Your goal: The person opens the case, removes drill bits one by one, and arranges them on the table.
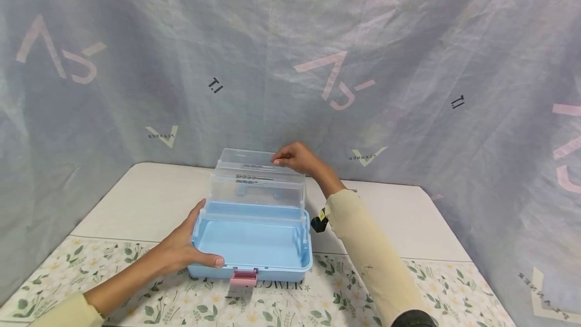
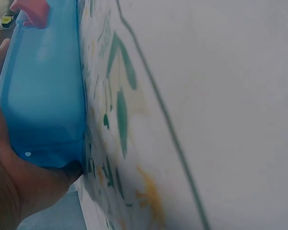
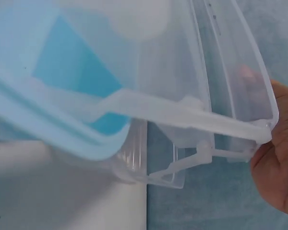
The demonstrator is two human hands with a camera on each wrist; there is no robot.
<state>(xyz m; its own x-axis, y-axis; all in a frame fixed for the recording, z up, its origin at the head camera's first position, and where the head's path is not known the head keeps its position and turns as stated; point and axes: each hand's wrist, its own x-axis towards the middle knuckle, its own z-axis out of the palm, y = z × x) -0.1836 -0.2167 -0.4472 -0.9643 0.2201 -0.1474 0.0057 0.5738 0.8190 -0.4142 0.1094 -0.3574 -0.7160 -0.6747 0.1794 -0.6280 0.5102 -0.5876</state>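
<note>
A light blue plastic storage box (image 1: 283,270) with a pink latch (image 1: 244,278) sits on the table, its clear tiered trays (image 1: 257,193) swung up and back. My left hand (image 1: 181,249) grips the box's left end, thumb over the front rim; the left wrist view shows the palm (image 2: 21,179) wrapped against the blue end wall (image 2: 48,155). At the back, my right hand (image 1: 297,159) pinches the right corner of the uppermost clear tray. In the right wrist view a fingertip shows through that tray (image 3: 240,57), beside the white hinge arms (image 3: 187,117). Nothing lies on the box's blue floor.
Under the box is a white table (image 1: 386,221) whose front is covered by a floral mat (image 1: 354,291) with printed lettering. A grey printed curtain (image 1: 254,54) hangs close behind the raised trays and along both sides. A black wrist device (image 1: 319,222) hangs below my right sleeve.
</note>
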